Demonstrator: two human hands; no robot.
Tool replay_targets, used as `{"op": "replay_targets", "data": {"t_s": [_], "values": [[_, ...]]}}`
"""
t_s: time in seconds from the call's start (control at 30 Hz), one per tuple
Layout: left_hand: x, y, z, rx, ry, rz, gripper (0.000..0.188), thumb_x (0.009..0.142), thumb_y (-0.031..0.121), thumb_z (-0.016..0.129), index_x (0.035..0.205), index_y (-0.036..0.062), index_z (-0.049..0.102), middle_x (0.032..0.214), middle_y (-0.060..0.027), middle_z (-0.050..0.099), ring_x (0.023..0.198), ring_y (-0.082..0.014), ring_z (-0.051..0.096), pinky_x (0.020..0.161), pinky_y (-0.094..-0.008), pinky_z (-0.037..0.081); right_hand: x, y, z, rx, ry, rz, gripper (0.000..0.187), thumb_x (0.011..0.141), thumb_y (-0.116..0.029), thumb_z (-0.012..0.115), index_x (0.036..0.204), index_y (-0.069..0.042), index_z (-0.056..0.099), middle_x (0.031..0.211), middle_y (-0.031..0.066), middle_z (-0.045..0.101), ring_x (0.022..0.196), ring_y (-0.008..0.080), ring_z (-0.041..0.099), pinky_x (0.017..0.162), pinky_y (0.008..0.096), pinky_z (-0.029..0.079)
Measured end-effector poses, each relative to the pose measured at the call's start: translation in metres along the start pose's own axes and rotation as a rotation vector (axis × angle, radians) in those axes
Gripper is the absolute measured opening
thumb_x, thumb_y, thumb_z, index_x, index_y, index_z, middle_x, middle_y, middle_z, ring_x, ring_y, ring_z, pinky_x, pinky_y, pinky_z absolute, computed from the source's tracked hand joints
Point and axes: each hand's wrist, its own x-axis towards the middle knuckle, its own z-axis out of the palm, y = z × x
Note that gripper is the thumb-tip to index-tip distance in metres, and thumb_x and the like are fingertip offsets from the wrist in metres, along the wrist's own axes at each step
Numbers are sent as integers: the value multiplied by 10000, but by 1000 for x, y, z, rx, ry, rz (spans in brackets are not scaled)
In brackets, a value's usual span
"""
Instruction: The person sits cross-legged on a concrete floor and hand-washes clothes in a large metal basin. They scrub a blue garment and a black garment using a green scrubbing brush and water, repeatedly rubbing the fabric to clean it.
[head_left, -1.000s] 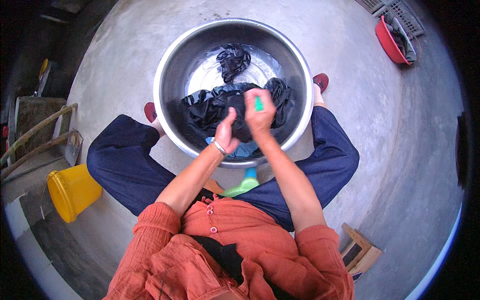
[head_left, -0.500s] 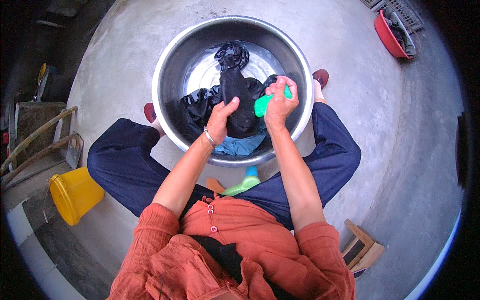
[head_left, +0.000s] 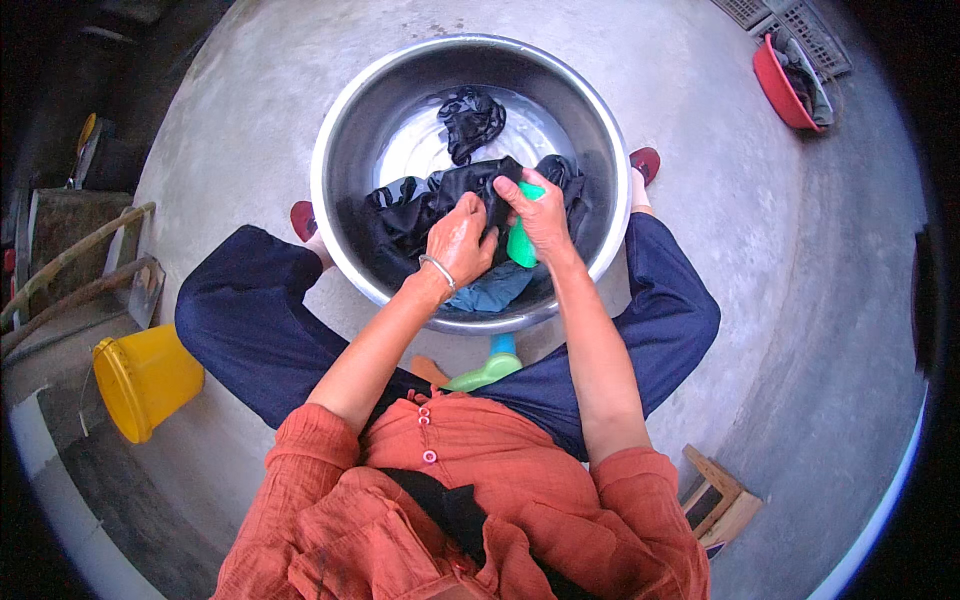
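Observation:
A wide steel basin stands between my knees with wet black clothing and shallow water in it. Another black bunch lies toward its far side. My left hand is closed on the black cloth left of the middle. To its right, my right hand grips a smooth bright green block, perhaps a soap bar or a brush; its kind is not plain. The right thumb presses at the raised edge of the cloth. A blue cloth sits at the basin's near side, partly under the black one.
Below the basin's near rim is a light green and blue object. A yellow bucket lies tilted at left, near wooden poles. A wooden stool is at lower right. A red tub with clothes stands far right beside grey crates.
My left hand has moved right and turned palm down over the cloth. My right hand has come in left and lower with the green block, its thumb now on the cloth.

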Motion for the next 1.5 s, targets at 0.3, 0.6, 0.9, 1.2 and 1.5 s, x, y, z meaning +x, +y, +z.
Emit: {"op": "replay_targets", "data": {"t_s": [0.3,0.6,0.9,1.2,1.5], "values": [[-1,-62,17,-438,16,-127,724,649,354,799,1248,69,508,1031,-136,543,1002,-272,534,908,-362,417,-9,-20,-28,505,-177,-138,226,822,-158,652,1001,-38,586,903,25,606,822,126,584,766,269,470],[1,-28,6,-1689,-318,-463,275,829,179,670,1043,115,510,972,7,568,908,-115,564,831,-303,467,-7,-12,-20,639,-163,-70,268,818,-202,674,1012,-39,585,895,33,615,783,138,599,713,269,487],[5,-32,6,-2024,-106,-553,549,921,492,402,1214,42,512,1158,-128,591,1055,-258,571,952,-395,429,-6,2,6,380,-103,29,208,832,-204,671,969,-63,602,732,4,608,535,74,533,472,210,435],[-5,-44,39,-1864,123,-760,279,962,190,422,1220,100,480,1132,-71,584,983,-214,598,886,-373,472,-6,15,35,422,347,-296,191,895,-185,596,934,-4,551,682,10,528,574,68,472,500,230,406],[-20,21,41,-1672,68,-737,311,946,93,424,1253,121,468,1151,-74,558,1018,-186,560,836,-381,489,14,32,15,-113,598,-575,117,870,-113,593,811,-15,570,757,94,564,698,233,564,656,325,452]]}}
